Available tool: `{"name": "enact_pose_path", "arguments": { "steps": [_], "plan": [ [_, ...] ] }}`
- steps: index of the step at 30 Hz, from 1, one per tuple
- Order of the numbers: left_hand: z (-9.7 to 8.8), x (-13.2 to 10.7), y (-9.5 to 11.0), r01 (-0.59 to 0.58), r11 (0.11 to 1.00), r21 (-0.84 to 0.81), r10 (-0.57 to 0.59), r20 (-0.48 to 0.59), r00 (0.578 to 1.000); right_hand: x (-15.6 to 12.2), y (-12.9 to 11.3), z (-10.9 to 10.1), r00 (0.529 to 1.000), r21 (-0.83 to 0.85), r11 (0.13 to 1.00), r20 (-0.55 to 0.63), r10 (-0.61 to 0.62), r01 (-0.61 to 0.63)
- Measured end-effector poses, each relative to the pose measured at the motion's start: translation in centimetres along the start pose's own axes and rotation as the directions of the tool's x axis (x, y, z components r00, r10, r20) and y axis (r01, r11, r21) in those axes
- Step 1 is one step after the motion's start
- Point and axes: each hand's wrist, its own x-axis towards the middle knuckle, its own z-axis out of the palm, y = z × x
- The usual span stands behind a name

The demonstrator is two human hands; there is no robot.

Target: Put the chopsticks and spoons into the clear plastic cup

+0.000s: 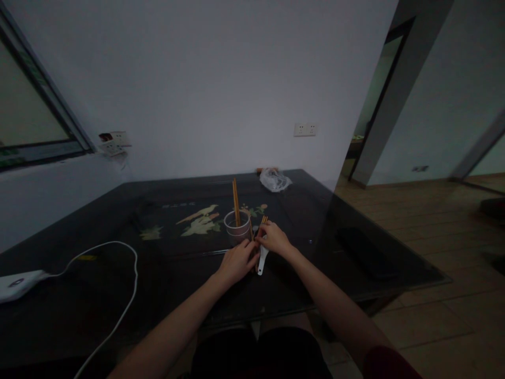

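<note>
On the dark tabletop, a clear plastic cup [237, 231] stands upright with a few wooden chopsticks [235, 202] leaning in it. My left hand [235, 261] is just in front of the cup, its bent fingers closed on thin wooden sticks that look like chopsticks. Beside it, my right hand [275, 239] pinches several chopsticks, whose ends [264, 219] poke out above the fingers. The fingertips of both hands nearly meet. A white spoon [262, 261] lies under the hands, its handle toward me; its bowl is mostly hidden.
A crumpled clear plastic bag [275, 180] lies at the table's back edge. To the right rests a dark flat object [365, 252]. On the left, a white device [19, 285] trails a white cable [135, 273]. A wall [221, 105] borders the table's far side.
</note>
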Motion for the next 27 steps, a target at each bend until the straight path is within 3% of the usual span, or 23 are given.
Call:
{"name": "enact_pose_path", "arguments": {
  "steps": [13,21,27],
  "plan": [
    [0.0,-0.1,-0.1,0.07,0.997,0.024,-0.07,-0.017,0.997,0.1,1.6,-0.1,0.992,0.058,0.998,0.125,-0.035,0.028],
    [0.5,-0.2,-0.1,-0.009,1.0,0.007,0.01,-0.009,1.0,-0.1,1.2,0.4,0.992,-0.021,0.999,0.119,-0.032,0.035],
    [0.9,-0.1,0.2,-0.032,0.999,-0.033,0.031,-0.037,0.999,0.0,1.5,0.1,0.991,-0.09,0.995,0.121,0.052,-0.041]
  ]
}}
